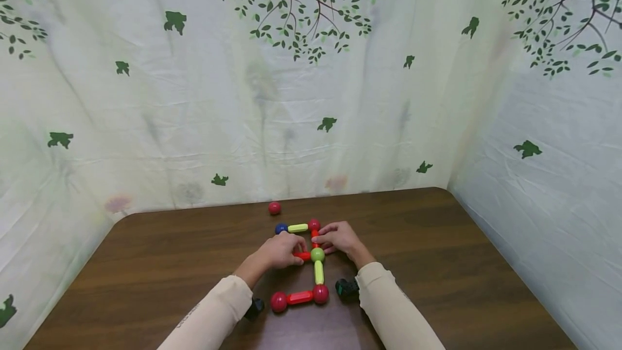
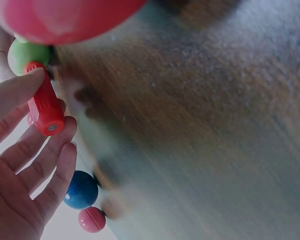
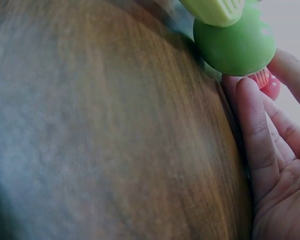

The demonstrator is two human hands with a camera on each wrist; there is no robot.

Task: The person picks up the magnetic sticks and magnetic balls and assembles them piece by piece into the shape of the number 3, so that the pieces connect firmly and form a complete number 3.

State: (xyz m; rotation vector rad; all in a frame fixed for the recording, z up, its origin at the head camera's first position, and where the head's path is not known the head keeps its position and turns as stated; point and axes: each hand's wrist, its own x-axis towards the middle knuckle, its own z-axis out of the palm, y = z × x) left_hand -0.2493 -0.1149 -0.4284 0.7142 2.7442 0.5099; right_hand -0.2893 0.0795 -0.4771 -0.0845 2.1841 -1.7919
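Left hand [image 1: 281, 251] pinching a short red rod [image 2: 44, 107] between thumb and curled fingers [image 2: 45, 160], rod end against the green ball [image 1: 317, 254]; right hand [image 1: 340, 237] just beside that ball with fingers pressed together and bent round a red rod [image 3: 261, 76] behind it, grip itself not clear. Around them on the dark wooden table [image 1: 437, 263]: a yellow-green rod [image 1: 318, 272] running down to two red balls joined by a red rod [image 1: 299, 297], a blue ball [image 1: 281, 228] and yellow-green rod [image 1: 298, 227] above, a loose red ball [image 1: 274, 208] further back. Behind and to both sides, pale cloth walls [image 1: 243, 112] printed with green leaves and branches
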